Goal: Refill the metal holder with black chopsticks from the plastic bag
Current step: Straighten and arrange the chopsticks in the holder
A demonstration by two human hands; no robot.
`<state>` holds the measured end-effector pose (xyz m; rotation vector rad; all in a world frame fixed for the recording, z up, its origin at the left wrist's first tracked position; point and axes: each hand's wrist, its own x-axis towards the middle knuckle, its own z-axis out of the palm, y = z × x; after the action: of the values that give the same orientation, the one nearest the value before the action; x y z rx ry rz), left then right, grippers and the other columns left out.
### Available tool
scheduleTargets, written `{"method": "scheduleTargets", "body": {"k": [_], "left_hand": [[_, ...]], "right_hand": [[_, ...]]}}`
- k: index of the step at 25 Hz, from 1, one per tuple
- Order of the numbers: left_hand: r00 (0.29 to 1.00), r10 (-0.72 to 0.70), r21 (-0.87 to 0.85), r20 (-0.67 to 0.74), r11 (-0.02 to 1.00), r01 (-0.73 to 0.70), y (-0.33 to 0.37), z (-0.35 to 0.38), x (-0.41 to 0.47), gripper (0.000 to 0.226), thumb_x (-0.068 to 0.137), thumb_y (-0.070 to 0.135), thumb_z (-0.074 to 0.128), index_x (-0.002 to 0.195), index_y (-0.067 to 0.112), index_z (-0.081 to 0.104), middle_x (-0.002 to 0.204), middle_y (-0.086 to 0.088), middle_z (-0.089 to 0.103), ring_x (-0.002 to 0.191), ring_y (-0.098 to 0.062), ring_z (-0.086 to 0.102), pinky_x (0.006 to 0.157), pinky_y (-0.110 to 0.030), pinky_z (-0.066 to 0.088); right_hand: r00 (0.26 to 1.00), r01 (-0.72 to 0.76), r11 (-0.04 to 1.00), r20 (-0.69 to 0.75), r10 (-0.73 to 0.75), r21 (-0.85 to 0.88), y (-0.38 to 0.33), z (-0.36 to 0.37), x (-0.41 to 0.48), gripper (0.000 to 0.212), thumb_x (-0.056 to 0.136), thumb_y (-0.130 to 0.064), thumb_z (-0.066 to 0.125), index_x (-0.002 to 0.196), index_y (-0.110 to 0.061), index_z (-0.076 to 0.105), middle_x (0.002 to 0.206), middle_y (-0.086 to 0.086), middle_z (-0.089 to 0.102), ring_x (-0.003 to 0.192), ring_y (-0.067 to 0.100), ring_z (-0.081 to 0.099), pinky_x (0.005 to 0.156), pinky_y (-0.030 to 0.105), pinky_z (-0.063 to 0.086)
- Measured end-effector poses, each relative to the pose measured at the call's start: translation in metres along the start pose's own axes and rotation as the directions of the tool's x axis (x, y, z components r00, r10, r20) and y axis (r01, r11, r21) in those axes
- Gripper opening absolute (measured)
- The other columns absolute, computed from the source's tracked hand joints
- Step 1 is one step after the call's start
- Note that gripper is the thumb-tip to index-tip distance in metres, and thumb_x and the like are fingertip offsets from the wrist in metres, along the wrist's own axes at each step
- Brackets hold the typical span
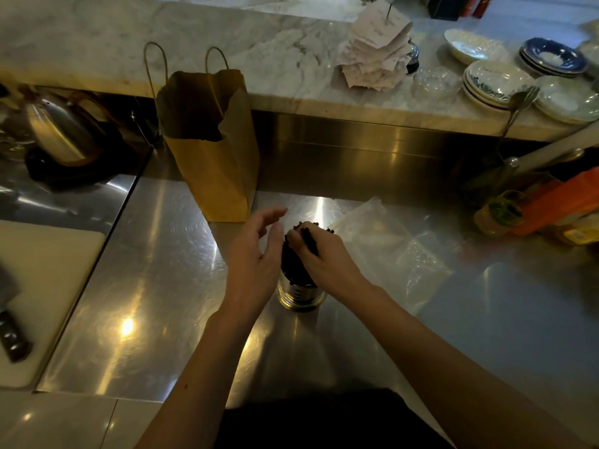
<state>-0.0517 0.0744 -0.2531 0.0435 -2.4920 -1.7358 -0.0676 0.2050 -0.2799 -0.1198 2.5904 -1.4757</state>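
Chopsticks (292, 265), black and packed into a tight bundle, stand upright in the metal holder (301, 298), which sits on the steel bench (155, 273) right in front of the person. The right hand (324, 256) has its fingers (299, 238) curled over the top of the bundle, gripping the upper ends, while the left hand (256, 254) is beside the bundle with fingers loose and spread, holding nothing; whether its palm touches the sticks cannot be told. The sticks look stiff, light and smooth, likely to slip or fan out, so they are best taken as a bunch near the top and steadied from the side. The holder looks light enough to tip if pushed high up. The plastic bag (392, 251) lies flat and limp just to the right, seemingly empty. There is one holder, one plastic bag, one brown paper bag (214, 163) standing behind, and two hands; the sticks are too dark and crowded to count.
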Motion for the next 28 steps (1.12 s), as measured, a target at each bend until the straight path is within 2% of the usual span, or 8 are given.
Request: {"method": "scheduleTargets", "body": {"k": [2,4,7,13,16,19,24,28], "left_hand": [[0.993,0.081,0.086,0.081,0.992,-0.088,-0.001,0.008,0.003,0.033,0.100,0.033,0.044,0.128,0.022,0.056,0.126,0.008,0.060,0.115,-0.003,0.055,0.097,-0.017,0.044],[0.970,0.144,0.161,0.194,0.971,-0.176,-0.004,0.015,0.007,0.036,0.101,0.031,0.043,0.134,0.019,0.053,0.132,0.004,0.058,0.118,-0.005,0.053,0.101,-0.017,0.041],[0.954,0.167,0.153,0.248,0.966,-0.209,-0.015,0.020,0.010,0.038,0.103,0.026,0.039,0.139,0.017,0.050,0.139,-0.003,0.056,0.126,-0.009,0.051,0.107,-0.019,0.039],[0.948,0.173,0.153,0.267,0.964,-0.219,-0.030,0.029,0.010,0.050,0.102,0.041,0.032,0.144,0.017,0.044,0.143,-0.003,0.052,0.132,-0.013,0.048,0.107,-0.042,0.042],[0.910,0.241,0.251,0.339,0.908,-0.334,-0.030,0.030,0.008,0.052,0.101,0.043,0.032,0.145,0.016,0.041,0.146,-0.004,0.048,0.135,-0.016,0.045,0.109,-0.043,0.040],[0.859,0.238,0.296,0.453,0.869,-0.397,-0.031,0.033,0.002,0.054,0.101,0.045,0.030,0.146,0.018,0.040,0.149,-0.004,0.046,0.139,-0.016,0.039,0.114,-0.043,0.033],[0.840,0.164,0.384,0.517,0.833,-0.399,-0.033,0.031,0.000,0.061,0.096,0.047,0.020,0.143,0.018,0.044,0.152,-0.004,0.042,0.143,-0.017,0.031,0.119,-0.033,0.020],[0.800,0.129,0.470,0.586,0.749,-0.466,-0.031,0.031,0.008,0.072,0.091,0.050,0.011,0.144,0.015,0.043,0.151,-0.005,0.043,0.144,-0.021,0.031,0.116,-0.034,0.018]], "right_hand": [[1.000,0.003,1.000,-0.013,-0.003,-0.012,-0.001,0.000,0.001,0.017,0.097,-0.025,0.051,0.094,-0.009,0.059,0.085,0.005,0.066,0.079,0.019,0.064,0.074,0.034,0.053],[0.999,0.026,0.999,-0.032,-0.027,-0.034,-0.003,-0.001,0.001,0.016,0.091,-0.019,0.058,0.103,-0.009,0.060,0.096,0.006,0.067,0.087,0.018,0.064,0.081,0.032,0.053],[0.998,0.040,0.993,-0.043,-0.045,-0.109,-0.008,-0.010,-0.002,0.039,0.081,-0.025,0.066,0.116,-0.015,0.054,0.109,0.004,0.060,0.096,0.017,0.059,0.083,0.028,0.050],[0.995,0.100,0.935,0.055,-0.087,-0.341,-0.011,-0.032,-0.009,0.075,0.073,-0.037,0.073,0.137,-0.017,0.039,0.133,0.002,0.045,0.115,0.020,0.051,0.092,0.036,0.050],[0.997,0.061,0.832,0.073,-0.025,-0.551,-0.004,-0.039,-0.011,0.098,0.076,-0.048,0.067,0.151,-0.014,0.014,0.155,0.012,0.025,0.145,0.029,0.020,0.116,0.047,0.026],[0.989,-0.049,0.739,0.069,0.128,-0.672,0.000,-0.040,-0.014,0.103,0.082,-0.050,0.056,0.151,-0.019,-0.014,0.161,0.015,-0.002,0.149,0.030,-0.007,0.119,0.053,0.007],[0.978,-0.082,0.864,0.126,0.165,-0.497,0.012,-0.040,-0.015,0.118,0.073,-0.049,0.070,0.151,-0.021,-0.015,0.161,0.013,0.002,0.149,0.030,0.006,0.117,0.050,0.022],[0.969,-0.148,0.963,0.161,0.187,-0.226,0.021,-0.047,-0.026,0.127,0.066,-0.045,0.083,0.153,-0.024,-0.007,0.162,0.002,0.006,0.147,0.020,0.016,0.114,0.031,0.024]]}}
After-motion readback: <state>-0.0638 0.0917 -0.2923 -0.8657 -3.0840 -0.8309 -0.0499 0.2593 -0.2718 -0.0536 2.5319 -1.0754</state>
